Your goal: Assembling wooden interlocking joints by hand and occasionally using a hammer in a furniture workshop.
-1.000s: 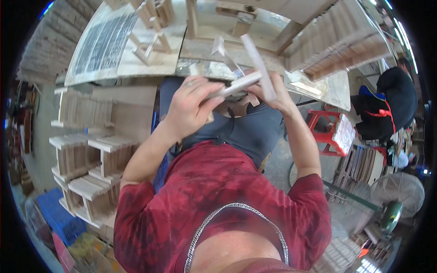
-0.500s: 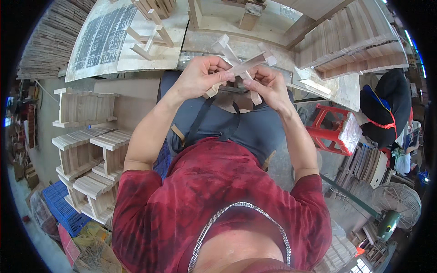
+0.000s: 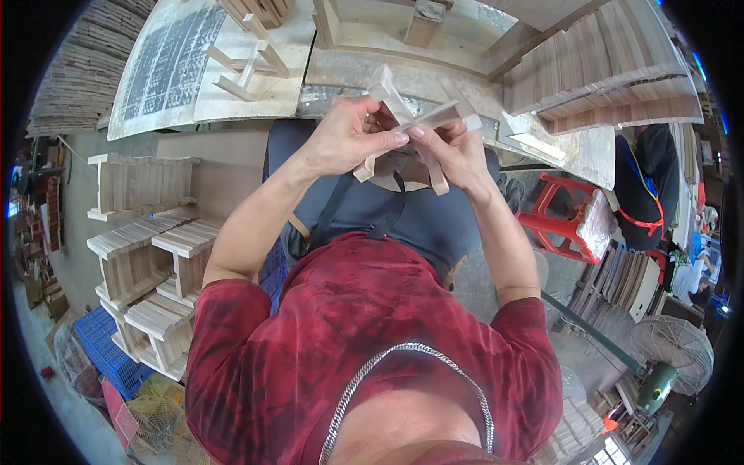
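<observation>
Above my lap, both hands grip a small cross-shaped wooden frame (image 3: pixel 397 107) made of pale strips with short end pieces. My left hand (image 3: pixel 341 139) is closed on its left side, the thumb pressing near the crossing. On the other side, my right hand (image 3: pixel 457 155) pinches the frame, its thumb close to the left thumb tip. Two wooden ends point down toward my lap, and the upper arms lean over the bench edge. The fingers behind the frame are partly hidden. A similar wooden frame (image 3: pixel 246 74) rests on the bench to the left.
The workbench (image 3: pixel 364 74) runs along the far side, with stacked wooden slats (image 3: pixel 597 66) at its right. Wooden pieces stand in stacks (image 3: pixel 143 186) on my left, above a blue crate (image 3: pixel 108 349). A red stool (image 3: pixel 554 217) and a fan (image 3: pixel 670 353) are on my right.
The wooden frame has turned slightly in my hands. My thumbs have come closer together at the crossing, and my right thumb now lies up on the frame.
</observation>
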The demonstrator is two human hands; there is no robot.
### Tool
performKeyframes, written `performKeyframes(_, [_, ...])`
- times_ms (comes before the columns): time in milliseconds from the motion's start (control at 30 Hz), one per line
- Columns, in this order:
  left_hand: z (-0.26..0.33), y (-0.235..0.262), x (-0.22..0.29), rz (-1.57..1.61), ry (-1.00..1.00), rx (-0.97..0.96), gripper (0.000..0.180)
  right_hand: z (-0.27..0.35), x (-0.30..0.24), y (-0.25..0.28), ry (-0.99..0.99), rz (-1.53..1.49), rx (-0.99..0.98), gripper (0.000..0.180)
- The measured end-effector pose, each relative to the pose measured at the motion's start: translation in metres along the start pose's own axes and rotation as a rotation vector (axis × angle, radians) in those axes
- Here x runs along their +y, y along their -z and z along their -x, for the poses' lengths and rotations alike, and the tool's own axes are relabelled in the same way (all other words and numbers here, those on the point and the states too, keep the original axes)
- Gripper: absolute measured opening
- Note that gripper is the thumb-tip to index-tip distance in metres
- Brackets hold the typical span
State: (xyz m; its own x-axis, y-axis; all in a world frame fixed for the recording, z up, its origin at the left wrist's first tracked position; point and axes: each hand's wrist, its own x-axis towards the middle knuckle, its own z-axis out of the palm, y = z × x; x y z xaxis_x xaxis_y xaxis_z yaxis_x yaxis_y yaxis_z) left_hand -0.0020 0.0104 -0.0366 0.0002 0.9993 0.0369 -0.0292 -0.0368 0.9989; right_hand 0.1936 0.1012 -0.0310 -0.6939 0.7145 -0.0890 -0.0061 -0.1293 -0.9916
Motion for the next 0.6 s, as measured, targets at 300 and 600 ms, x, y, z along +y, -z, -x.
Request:
performKeyframes(300, [0.018, 0.021, -0.036, 0.292, 0.140, 0.054, 0.022, -0.017, 0.046, 0.002, -0.128, 0.258, -0.089, 0.029])
performKeyframes(600, [0.062, 0.090, 0.042, -0.829, -0.587, 0.371, 0.031, -0.074, -0.031, -0.018, 0.057, -0.272, -0.414, 0.057])
